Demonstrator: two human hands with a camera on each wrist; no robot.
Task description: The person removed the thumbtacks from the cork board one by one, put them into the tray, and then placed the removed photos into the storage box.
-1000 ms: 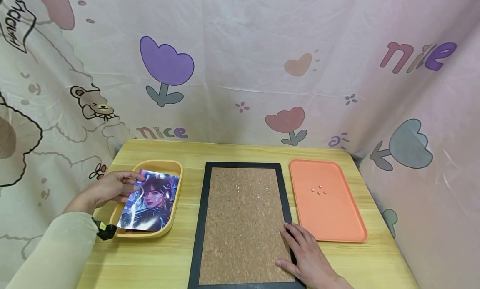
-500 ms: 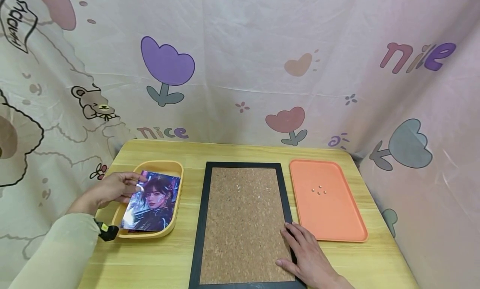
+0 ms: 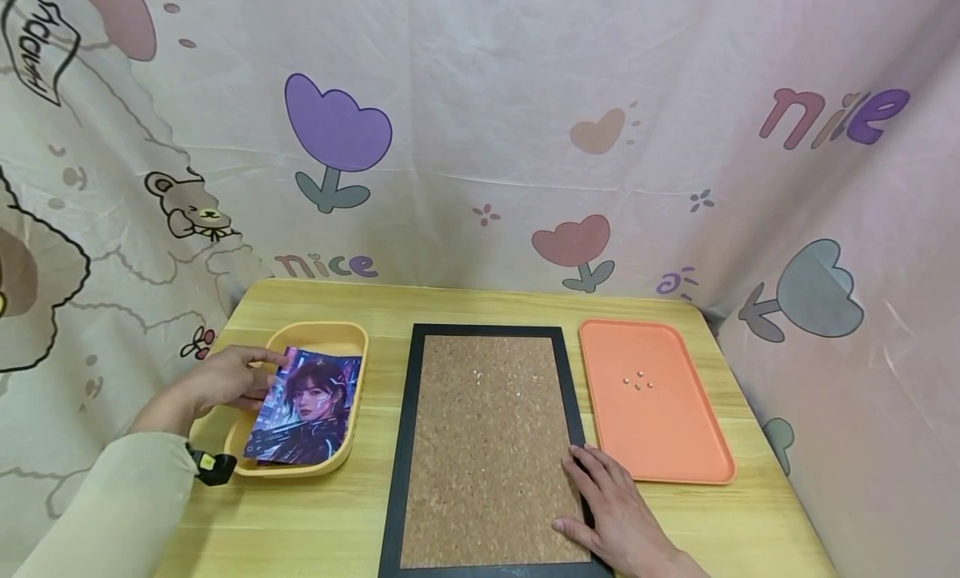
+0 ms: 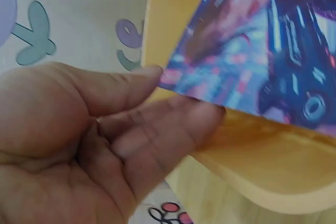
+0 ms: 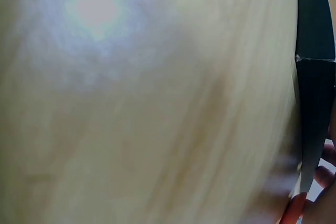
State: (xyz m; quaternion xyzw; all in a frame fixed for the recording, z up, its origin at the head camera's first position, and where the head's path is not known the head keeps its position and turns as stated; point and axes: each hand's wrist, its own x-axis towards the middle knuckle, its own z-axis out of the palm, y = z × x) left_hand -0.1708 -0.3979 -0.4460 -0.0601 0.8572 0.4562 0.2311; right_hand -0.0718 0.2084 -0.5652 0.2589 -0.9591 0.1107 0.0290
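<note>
A glossy picture card point(image 3: 311, 407) of a portrait in purple and blue lies tilted over the yellow basket point(image 3: 330, 335), with at least one more card edge showing beneath it. My left hand point(image 3: 228, 380) pinches the card's corner; in the left wrist view the thumb point(image 4: 131, 88) is on top and the fingers point(image 4: 173, 129) are below. In the middle of the table lies a cork board point(image 3: 491, 453) with a black frame. My right hand point(image 3: 618, 511) rests on the right side of that frame, fingers spread. Several small shiny bits sit on the upper cork.
An orange tray point(image 3: 660, 436) lies right of the board and carries several small round metallic pieces point(image 3: 638, 381). A printed curtain point(image 3: 450, 128) stands behind the wooden table point(image 3: 480, 303) and along both sides.
The card has shifted slightly to the right and tilted flatter, losing its bright glare. My left hand has moved slightly with it. The right hand and the board stay as they were.
</note>
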